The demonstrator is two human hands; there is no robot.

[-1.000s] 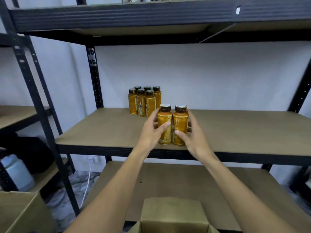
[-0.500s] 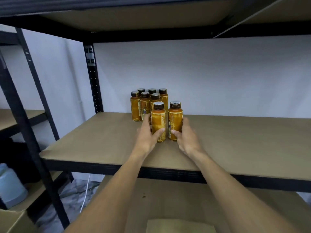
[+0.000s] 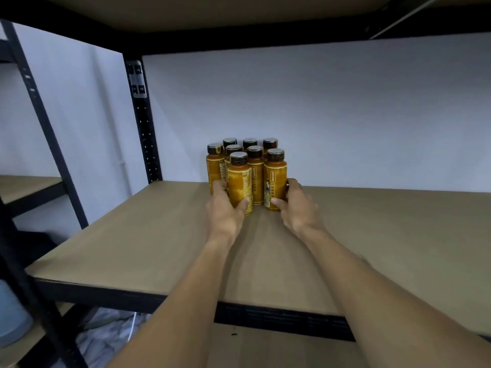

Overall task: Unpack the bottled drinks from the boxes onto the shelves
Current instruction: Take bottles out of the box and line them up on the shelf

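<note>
Several orange bottled drinks with dark caps stand in a tight cluster (image 3: 251, 155) at the back of the brown shelf (image 3: 148, 235), against the white wall. My left hand (image 3: 225, 208) grips the front-left bottle (image 3: 240, 181) low on its body, thumb across its front. My right hand (image 3: 295, 205) grips the front-right bottle (image 3: 275, 179) the same way. Both bottles stand upright on the shelf, pressed against the cluster.
A black upright post (image 3: 143, 123) rises left of the bottles. Another shelf board hangs overhead (image 3: 239, 11). A lower shelf (image 3: 265, 346) shows beneath my arms. A second rack (image 3: 32, 187) stands at left, with a pale jug (image 3: 10, 320) at the bottom left.
Both hands slid the two bottles from the shelf's front edge back to the cluster. The view moved closer and the cardboard box dropped out of sight.
</note>
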